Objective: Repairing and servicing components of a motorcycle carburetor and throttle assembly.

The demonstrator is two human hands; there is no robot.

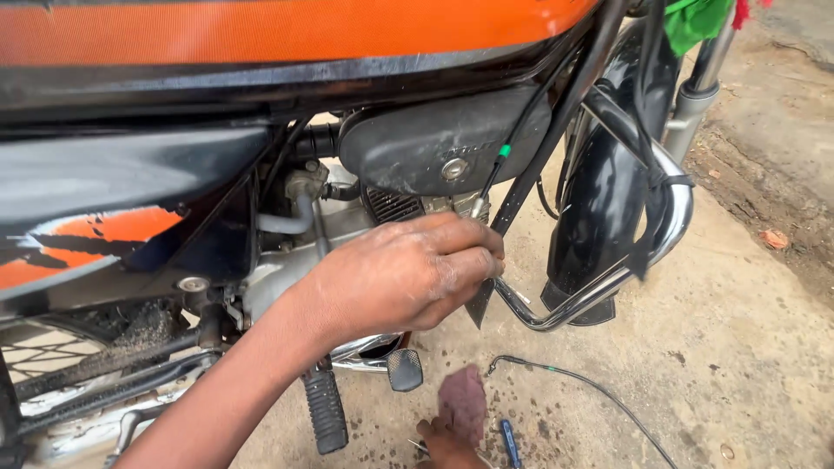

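the left hand [408, 274], greasy, is curled with fingertips pinched on the lower end of a thin black control cable with a green band [502, 152], beside the grey engine of the orange and black motorcycle [261, 35]. the right hand [445, 443], low on the concrete ground [738, 347], grips a reddish cloth [462, 401], near a blue-handled tool [510, 441] and a loose black cable [591, 386].
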